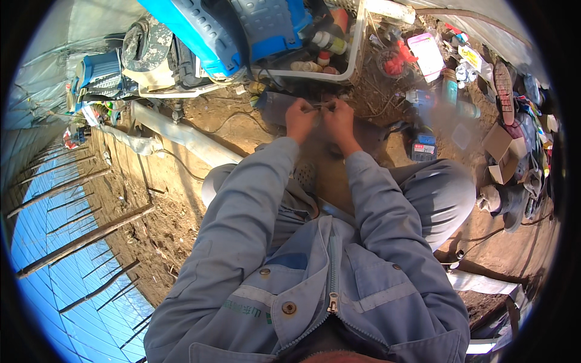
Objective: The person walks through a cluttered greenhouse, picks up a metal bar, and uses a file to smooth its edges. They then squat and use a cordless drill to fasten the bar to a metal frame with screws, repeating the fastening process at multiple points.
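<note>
Pinching a thin wire between 2 hands over a messy dirt floor

Lots of clutter around this one. Just beyond the hands sits a white crate [357,45] stuffed with bottles, and a blue sprayer tank [212,30] leans behind it on the left. A white pipe [181,136] runs along the ground to the left, and off to the right lie a blue box [425,147], a cardboard box [501,151] and a shoe [503,85]. Nothing blocks the hands from above; grey jacket sleeves lead up to them from the bottom edge.

The wire [319,107] is a thin dark piece lying roughly level, its long axis running left to right across the view. Too small to tell which end is which.

Left hand [301,119] and right hand [338,119] are pressed close together, fingertips closed narrow on the wire, 1 hand at each end. The wire bridges the small gap between the 2 pinches, right at the fingertips on the far side of both palms.
</note>
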The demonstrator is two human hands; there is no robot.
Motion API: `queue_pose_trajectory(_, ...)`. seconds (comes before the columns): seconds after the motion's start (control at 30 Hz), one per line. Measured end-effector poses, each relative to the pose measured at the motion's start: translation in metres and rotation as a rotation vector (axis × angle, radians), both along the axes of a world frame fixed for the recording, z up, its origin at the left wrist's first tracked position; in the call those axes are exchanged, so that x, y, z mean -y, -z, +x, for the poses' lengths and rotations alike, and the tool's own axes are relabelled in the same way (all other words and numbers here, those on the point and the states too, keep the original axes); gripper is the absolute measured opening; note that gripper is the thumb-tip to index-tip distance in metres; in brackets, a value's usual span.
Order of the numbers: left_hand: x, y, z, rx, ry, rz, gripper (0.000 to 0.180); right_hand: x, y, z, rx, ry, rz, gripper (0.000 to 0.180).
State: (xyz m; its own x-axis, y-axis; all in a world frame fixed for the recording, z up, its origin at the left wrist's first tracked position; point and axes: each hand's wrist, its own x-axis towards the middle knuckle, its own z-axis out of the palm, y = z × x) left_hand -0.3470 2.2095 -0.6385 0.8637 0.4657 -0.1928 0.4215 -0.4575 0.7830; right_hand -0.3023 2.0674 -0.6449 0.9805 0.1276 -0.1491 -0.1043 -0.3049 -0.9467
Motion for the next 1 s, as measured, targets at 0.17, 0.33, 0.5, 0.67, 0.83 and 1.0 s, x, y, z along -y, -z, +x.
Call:
queue_pose_trajectory(0.17, 0.014, -0.001, 0.007, 0.114, 0.122, 0.322, 0.015, -0.001, 0.002, -0.002, 0.018, 0.011, 0.002, 0.017)
queue_pose_trajectory(0.33, 0.022, -0.015, 0.023, -0.073, 0.139, 0.416, 0.013, -0.004, 0.0, 0.0, -0.021, 0.043, 0.034, 0.015)
queue_pose_trajectory(0.5, 0.028, -0.005, 0.034, -0.106, -0.142, 0.248, 0.025, 0.0, -0.005, 0.007, -0.028, -0.005, -0.043, 0.016)
queue_pose_trajectory(0.67, 0.005, 0.018, 0.032, -0.174, -0.058, 0.059, 0.037, 0.0, -0.002, 0.005, 0.0, 0.019, -0.006, 0.018)
queue_pose_trajectory(0.83, -0.007, 0.012, 0.005, -0.133, -0.151, -0.401, 0.039, -0.003, 0.003, 0.001, 0.005, 0.038, -0.012, 0.02)
queue_pose_trajectory(1.0, 0.003, -0.003, 0.001, -0.341, 0.086, 0.16, 0.049, -0.003, 0.003, -0.001, -0.042, 0.035, -0.009, 0.014)
